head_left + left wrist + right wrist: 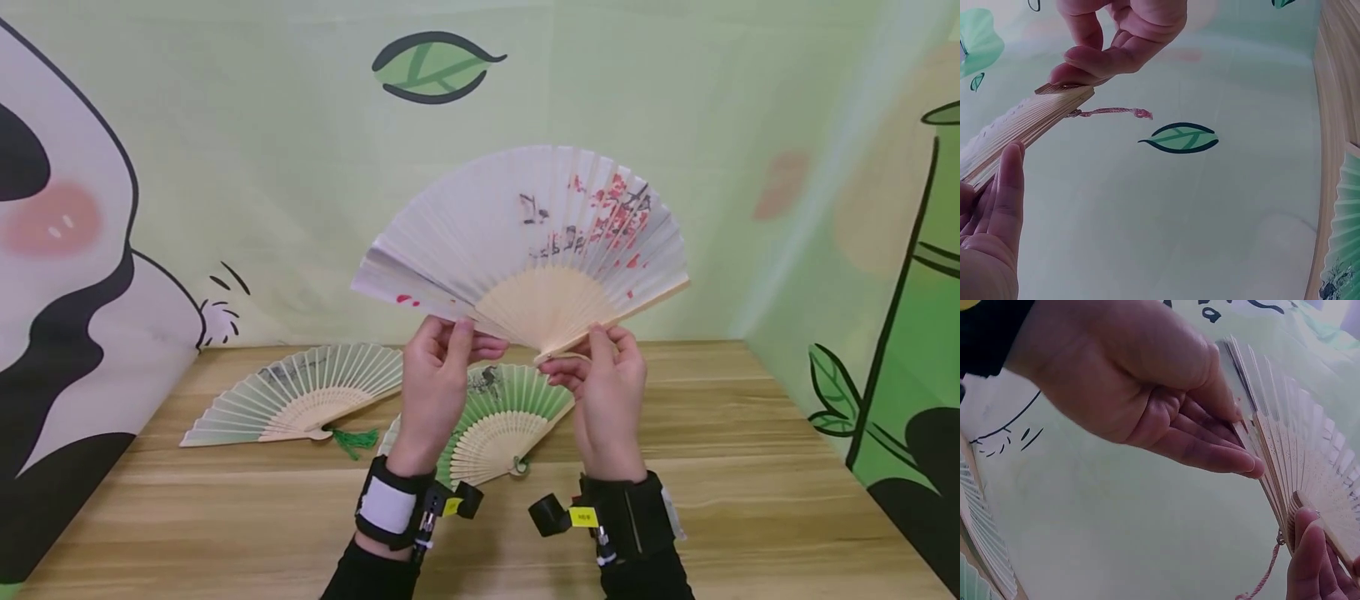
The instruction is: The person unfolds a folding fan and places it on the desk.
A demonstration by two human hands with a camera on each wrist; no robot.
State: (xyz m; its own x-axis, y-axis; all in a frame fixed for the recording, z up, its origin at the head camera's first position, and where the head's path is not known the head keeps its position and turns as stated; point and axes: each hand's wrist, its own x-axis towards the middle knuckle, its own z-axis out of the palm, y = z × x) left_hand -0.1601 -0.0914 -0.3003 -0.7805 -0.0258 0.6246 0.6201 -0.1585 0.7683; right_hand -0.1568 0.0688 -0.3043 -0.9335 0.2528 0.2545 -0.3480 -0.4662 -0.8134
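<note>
A white folding fan [480,208] with red blossoms and dark brush marks is spread in front of me, upright above the table. My left hand [435,383] pinches its left edge rib between thumb and fingers. My right hand [611,387] pinches the right edge rib near the pivot. The left wrist view shows the fan's wooden ribs [1035,125] edge-on, with a pink cord [1113,111] at the pivot. In the right wrist view, my left hand [1141,387] holds the outer rib, while my right hand [1316,562] is by the pivot.
A pale green open fan [307,396] with a green tassel [355,440] lies on the wooden table [225,517] at the left. A brighter green open fan [506,421] lies below my hands, partly hidden by them. A printed backdrop [262,100] stands behind the table.
</note>
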